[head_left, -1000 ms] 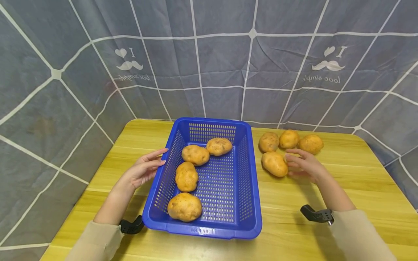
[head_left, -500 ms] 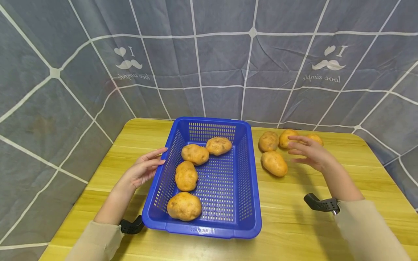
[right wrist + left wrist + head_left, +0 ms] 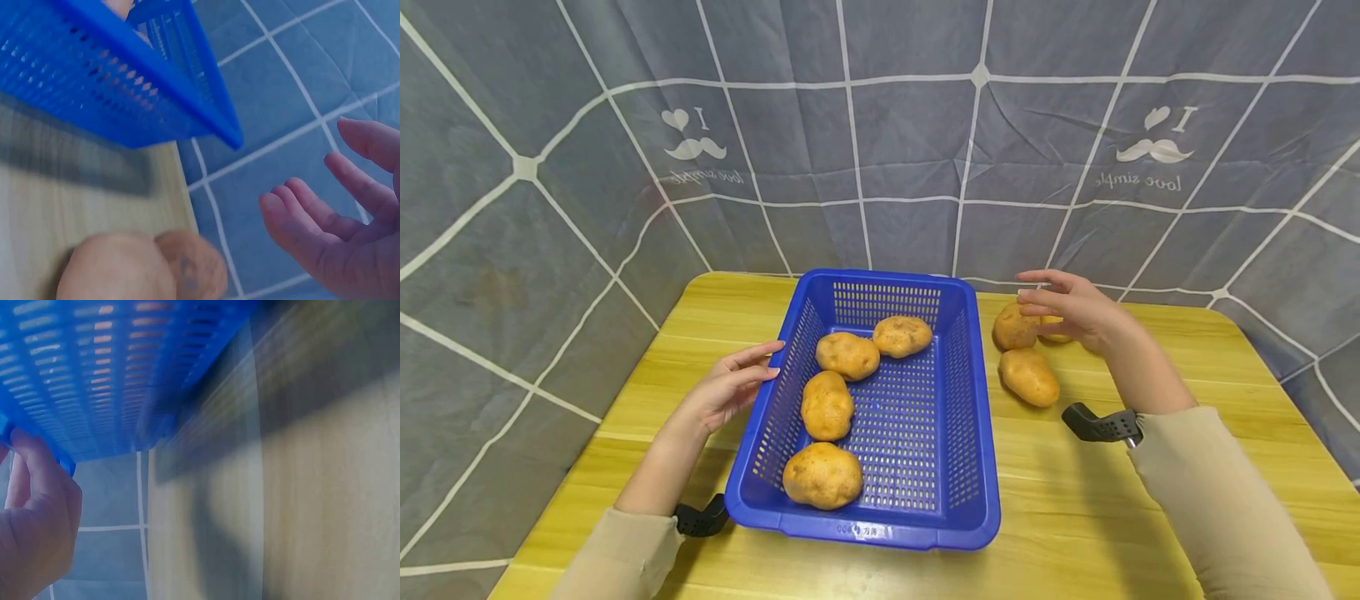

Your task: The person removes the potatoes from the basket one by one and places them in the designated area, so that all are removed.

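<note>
In the head view, a blue plastic basket (image 3: pixel 895 417) stands on the table with several potatoes (image 3: pixel 822 476) inside. My left hand (image 3: pixel 730 392) touches its left rim, the fingers mostly straight. In the left wrist view, that hand (image 3: pixel 37 519) meets the rim from outside. To the right of the basket lie more potatoes (image 3: pixel 1029 377). My right hand (image 3: pixel 1075 312) is raised over the back ones, fingers spread and holding nothing. It partly hides a potato (image 3: pixel 1017 327) and others behind it. In the right wrist view, the right hand (image 3: pixel 350 231) is apart from the potatoes (image 3: pixel 119 269).
The wooden table (image 3: pixel 1120 500) runs back to a grey curtain (image 3: pixel 910 150) with white lines, which also closes off both sides. Black wrist mounts (image 3: pixel 1101 425) stick out below the sleeves.
My right hand has lifted off the front potato, drawn back a little, then moved up and left over the back potatoes. The left hand and basket have stayed put.
</note>
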{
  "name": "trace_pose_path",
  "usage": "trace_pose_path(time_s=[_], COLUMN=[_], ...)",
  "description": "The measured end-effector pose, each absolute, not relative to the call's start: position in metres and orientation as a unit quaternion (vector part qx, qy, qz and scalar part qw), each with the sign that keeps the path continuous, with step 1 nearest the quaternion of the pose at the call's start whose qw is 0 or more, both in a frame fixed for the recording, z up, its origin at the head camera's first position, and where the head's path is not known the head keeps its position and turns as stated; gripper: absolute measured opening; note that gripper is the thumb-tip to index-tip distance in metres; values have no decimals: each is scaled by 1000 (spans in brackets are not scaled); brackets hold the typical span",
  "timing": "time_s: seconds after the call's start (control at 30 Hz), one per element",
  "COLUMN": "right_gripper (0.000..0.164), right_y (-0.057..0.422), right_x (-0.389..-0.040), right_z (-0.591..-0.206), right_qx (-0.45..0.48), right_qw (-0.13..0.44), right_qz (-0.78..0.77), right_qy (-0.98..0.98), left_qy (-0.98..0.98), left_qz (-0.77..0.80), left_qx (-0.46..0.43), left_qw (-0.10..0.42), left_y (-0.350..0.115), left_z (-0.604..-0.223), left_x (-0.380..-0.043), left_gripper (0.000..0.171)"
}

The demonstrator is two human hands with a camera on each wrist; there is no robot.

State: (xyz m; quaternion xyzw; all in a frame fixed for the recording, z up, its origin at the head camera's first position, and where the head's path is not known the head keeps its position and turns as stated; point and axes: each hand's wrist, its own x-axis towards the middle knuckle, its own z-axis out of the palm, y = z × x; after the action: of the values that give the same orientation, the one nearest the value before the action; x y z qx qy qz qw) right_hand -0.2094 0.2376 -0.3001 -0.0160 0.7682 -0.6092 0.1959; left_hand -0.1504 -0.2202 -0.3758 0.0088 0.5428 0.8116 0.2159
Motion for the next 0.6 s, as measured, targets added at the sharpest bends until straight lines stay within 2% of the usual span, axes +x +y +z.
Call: trace_pose_path(time_s=[0.13,0.27,0.6], right_gripper=[54,60,54], right_y=[219,203,162], right_x=[-217,-224,-241], right_z=[-294,-291,-298], right_qx=[-31,-44,-51], right_qw=[205,210,221], right_qz=[-602,-594,-602], right_qy=[771,775,765], left_qy=[556,550,556], left_qz=[804,806,800], left_qx=[23,27,15], left_qw=[211,216,226], left_y=[-222,-222,-222], left_z=[-377,-376,-375], left_x=[-151,-152,-151], left_gripper=[37,36,35])
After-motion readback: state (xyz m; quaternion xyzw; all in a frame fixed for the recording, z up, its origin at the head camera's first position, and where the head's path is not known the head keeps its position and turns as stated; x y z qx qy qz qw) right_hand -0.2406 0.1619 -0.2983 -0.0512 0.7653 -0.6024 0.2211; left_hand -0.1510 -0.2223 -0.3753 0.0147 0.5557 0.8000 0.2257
